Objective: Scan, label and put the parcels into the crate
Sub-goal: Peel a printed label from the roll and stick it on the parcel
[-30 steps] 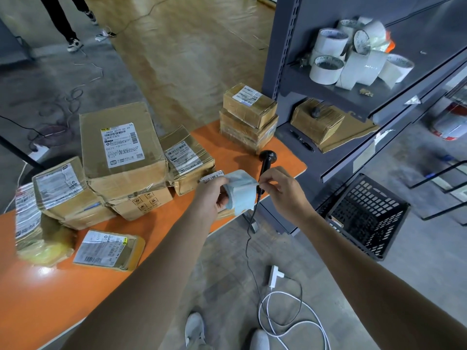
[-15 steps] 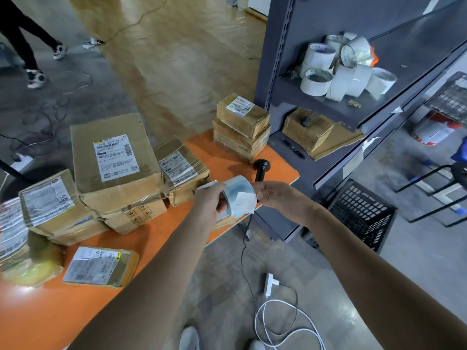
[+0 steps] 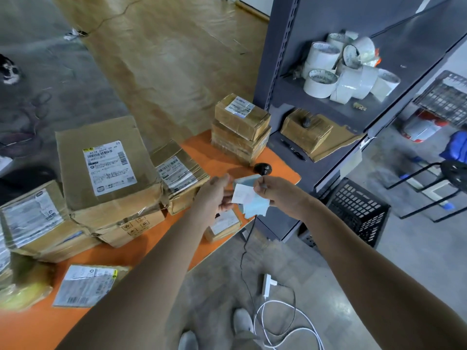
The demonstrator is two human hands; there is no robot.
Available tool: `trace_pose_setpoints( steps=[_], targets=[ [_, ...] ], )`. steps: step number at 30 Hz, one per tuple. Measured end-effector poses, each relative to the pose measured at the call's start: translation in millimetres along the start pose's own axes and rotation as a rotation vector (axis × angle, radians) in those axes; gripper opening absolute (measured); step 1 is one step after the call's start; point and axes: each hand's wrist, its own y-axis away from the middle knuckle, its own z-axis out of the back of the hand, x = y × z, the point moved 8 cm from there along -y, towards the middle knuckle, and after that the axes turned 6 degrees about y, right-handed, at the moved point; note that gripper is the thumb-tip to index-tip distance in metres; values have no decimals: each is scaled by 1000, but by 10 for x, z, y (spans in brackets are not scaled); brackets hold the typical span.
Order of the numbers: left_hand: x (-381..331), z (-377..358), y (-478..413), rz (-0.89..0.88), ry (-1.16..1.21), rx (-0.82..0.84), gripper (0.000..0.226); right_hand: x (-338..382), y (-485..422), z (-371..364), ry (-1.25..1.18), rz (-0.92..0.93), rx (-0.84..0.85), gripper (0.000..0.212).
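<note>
Pale-blue paper, and that's the label roll, up between the two hands over the near right edge of the orange table. The left hand grips it from the left, thumb up, fingers curled underneath. The right hand pinches the top corner of a white label lying against the roll's front. Both forearms reach forward, wrists close together. Just below them a small parcel rests at the table's edge. The black crate stands on the floor to the right, well apart.
</note>
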Motion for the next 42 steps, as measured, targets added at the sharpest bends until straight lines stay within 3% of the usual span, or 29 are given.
trace_pose_setpoints(
  steps=[6,9,13,15,27,35,42],
  targets=[
    [-95,162,-69,-254,-221,-81,28,-120,-370,175,92,-58,-29,15],
    [-62,139,-112,-279,-340,-90,29,-168,-527,191,131,-71,15,18],
    [-102,119,-133,-351,-404,-189,5,-209,-704,170,170,-104,81,20],
    [-92,150,-146,-363,-393,-240,6,-222,-780,154,186,-105,104,23],
    [13,185,-268,-279,-392,-274,21,-171,-1001,88,214,-67,195,29],
    [145,229,-342,-156,-271,-294,17,-148,-1171,96,319,57,140,7],
    [269,306,-336,-125,-158,-302,16,-95,-1334,-98,570,219,69,29]
  ],
)
